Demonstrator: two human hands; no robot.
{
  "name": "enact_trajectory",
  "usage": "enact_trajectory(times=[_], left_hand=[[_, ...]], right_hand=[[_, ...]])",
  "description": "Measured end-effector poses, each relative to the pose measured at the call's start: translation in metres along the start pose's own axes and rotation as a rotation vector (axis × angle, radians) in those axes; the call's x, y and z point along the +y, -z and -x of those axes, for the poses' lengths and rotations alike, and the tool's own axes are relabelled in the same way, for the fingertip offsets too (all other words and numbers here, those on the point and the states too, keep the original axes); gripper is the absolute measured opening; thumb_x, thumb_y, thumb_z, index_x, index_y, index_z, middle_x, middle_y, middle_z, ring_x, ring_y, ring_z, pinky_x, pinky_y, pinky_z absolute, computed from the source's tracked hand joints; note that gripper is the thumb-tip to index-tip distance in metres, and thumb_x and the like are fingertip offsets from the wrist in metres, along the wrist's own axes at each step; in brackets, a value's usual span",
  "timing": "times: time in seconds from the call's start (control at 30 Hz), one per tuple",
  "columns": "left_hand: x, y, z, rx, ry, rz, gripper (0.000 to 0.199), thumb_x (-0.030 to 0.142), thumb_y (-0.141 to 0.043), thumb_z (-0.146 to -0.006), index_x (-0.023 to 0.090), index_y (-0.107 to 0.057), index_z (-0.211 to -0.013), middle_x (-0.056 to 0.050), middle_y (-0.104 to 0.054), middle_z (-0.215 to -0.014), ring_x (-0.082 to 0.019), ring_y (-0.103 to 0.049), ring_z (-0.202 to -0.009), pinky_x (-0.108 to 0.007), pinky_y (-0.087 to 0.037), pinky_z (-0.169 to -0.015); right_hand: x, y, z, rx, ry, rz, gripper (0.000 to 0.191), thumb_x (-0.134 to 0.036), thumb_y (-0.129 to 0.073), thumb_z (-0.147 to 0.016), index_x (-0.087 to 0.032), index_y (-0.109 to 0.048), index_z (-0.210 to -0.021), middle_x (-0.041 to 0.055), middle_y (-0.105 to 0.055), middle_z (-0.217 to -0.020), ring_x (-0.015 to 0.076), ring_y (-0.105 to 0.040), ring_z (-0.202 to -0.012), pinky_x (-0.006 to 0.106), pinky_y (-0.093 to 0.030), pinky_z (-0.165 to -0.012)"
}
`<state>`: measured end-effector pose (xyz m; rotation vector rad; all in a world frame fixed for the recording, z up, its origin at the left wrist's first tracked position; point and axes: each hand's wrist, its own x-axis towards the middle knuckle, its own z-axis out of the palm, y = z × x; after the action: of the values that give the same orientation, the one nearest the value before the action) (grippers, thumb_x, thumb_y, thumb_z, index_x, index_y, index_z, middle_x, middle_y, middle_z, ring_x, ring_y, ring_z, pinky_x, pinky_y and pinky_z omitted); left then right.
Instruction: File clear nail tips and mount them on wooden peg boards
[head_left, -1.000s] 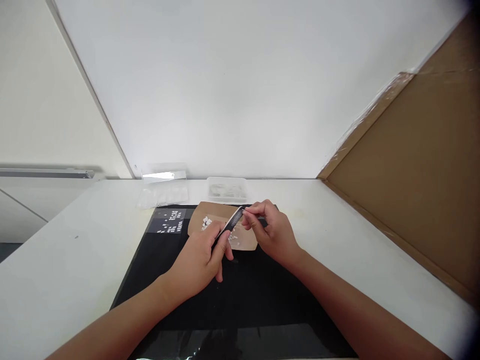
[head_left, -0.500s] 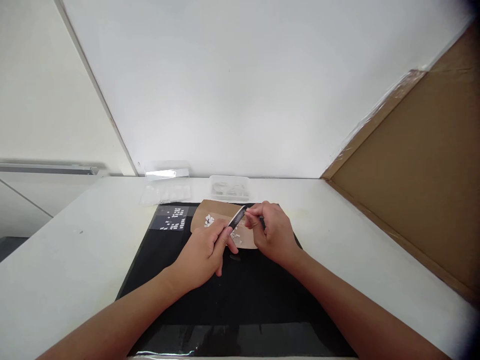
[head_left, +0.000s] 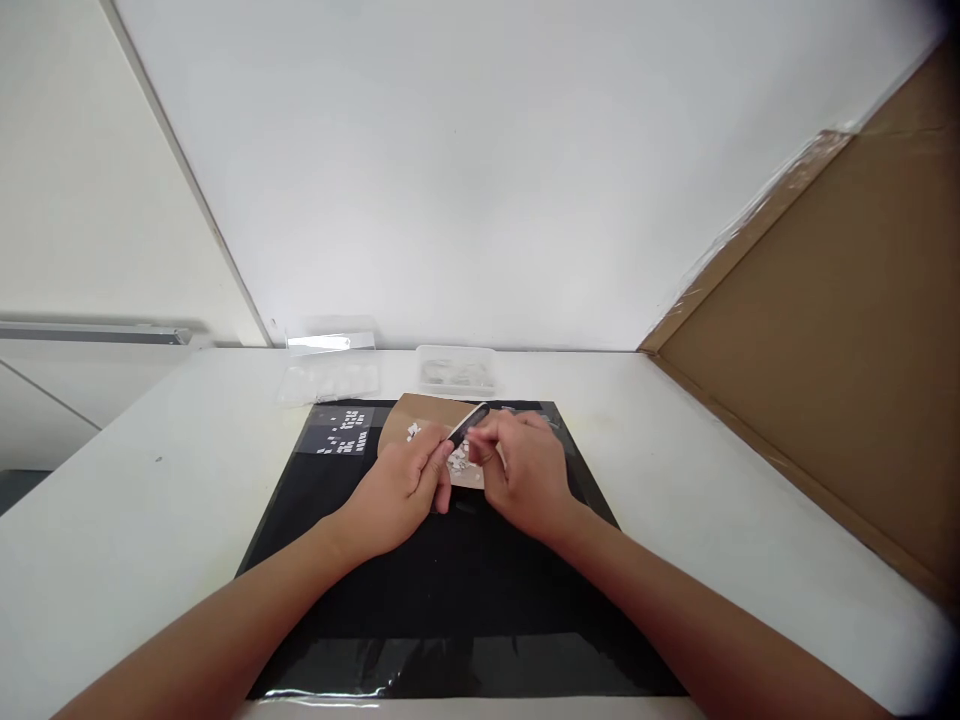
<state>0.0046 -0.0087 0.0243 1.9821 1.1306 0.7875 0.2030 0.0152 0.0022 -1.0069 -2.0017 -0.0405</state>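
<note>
A slim dark strip with a pale edge (head_left: 466, 424), like a nail file, slants up and to the right over a brown paper sheet (head_left: 412, 404). My left hand (head_left: 401, 490) is closed round its lower end, thumb on top. The fingers of my right hand (head_left: 529, 465) are pinched together beside the strip's upper part. Whatever they hold, if anything, is too small to make out. Small white pieces (head_left: 457, 460) lie on the brown sheet between my hands. More white bits (head_left: 413, 431) sit on its left side, above my left fingers.
Under my hands is a black mat (head_left: 442, 590) on a white table (head_left: 135, 520). A clear sheet with rows of white pieces (head_left: 341, 432) lies at its back left. Behind are a shallow plastic box (head_left: 456, 370) and a clear open case (head_left: 330, 375). Cardboard (head_left: 825, 350) stands right.
My right hand has slid down and left along the strip, uncovering its upper end. My left hand and the strip have shifted slightly left.
</note>
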Motion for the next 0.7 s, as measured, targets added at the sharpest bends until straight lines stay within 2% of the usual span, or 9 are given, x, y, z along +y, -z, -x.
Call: enact_trajectory(times=[0.07,0.23,0.4,0.5,0.7], left_hand=[[-0.002,0.000,-0.001,0.015,-0.029,-0.025,0.034,0.041,-0.032,-0.111,0.023,-0.050,-0.089,0.008,-0.060,-0.056,-0.013,-0.056,-0.053,-0.027,-0.043,-0.064],[-0.008,-0.002,-0.002,0.036,-0.025,-0.022,0.034,0.043,-0.034,-0.110,0.023,-0.047,-0.086,0.006,-0.054,-0.062,-0.015,-0.052,-0.056,-0.029,-0.038,-0.062],[-0.007,0.000,-0.002,0.064,-0.060,-0.042,0.035,0.042,-0.036,-0.110,0.022,-0.049,-0.086,0.005,-0.053,-0.064,-0.014,-0.052,-0.061,-0.029,-0.040,-0.066],[-0.004,0.001,0.000,0.059,-0.072,-0.040,0.034,0.043,-0.037,-0.110,0.022,-0.054,-0.090,0.005,-0.054,-0.063,-0.015,-0.053,-0.061,-0.029,-0.040,-0.066],[-0.003,0.001,0.002,0.060,-0.091,-0.003,0.031,0.044,-0.040,-0.109,0.022,-0.060,-0.107,0.005,-0.054,-0.063,-0.015,-0.053,-0.057,-0.029,-0.042,-0.062]], right_hand=[[-0.001,-0.001,0.000,0.039,-0.034,0.021,0.015,-0.021,-0.050,-0.103,-0.025,-0.049,-0.089,-0.0015,-0.072,-0.072,0.0188,-0.067,-0.066,0.040,-0.041,-0.078],[-0.001,-0.003,0.001,-0.038,0.019,-0.025,0.017,-0.022,-0.051,-0.104,-0.024,-0.049,-0.087,-0.0023,-0.071,-0.072,0.0168,-0.065,-0.065,0.038,-0.041,-0.077],[0.010,-0.002,-0.002,0.072,-0.034,0.009,0.011,-0.020,-0.054,-0.101,-0.025,-0.051,-0.093,-0.0025,-0.072,-0.073,0.0183,-0.068,-0.067,0.038,-0.042,-0.080],[0.014,0.000,-0.003,0.093,-0.051,-0.027,0.011,-0.021,-0.054,-0.102,-0.025,-0.050,-0.093,-0.0022,-0.072,-0.073,0.0188,-0.069,-0.069,0.038,-0.043,-0.081],[0.008,0.008,-0.003,0.122,-0.014,-0.063,0.006,-0.023,-0.053,-0.103,-0.025,-0.052,-0.097,-0.0015,-0.075,-0.077,0.0184,-0.072,-0.073,0.038,-0.045,-0.083]])
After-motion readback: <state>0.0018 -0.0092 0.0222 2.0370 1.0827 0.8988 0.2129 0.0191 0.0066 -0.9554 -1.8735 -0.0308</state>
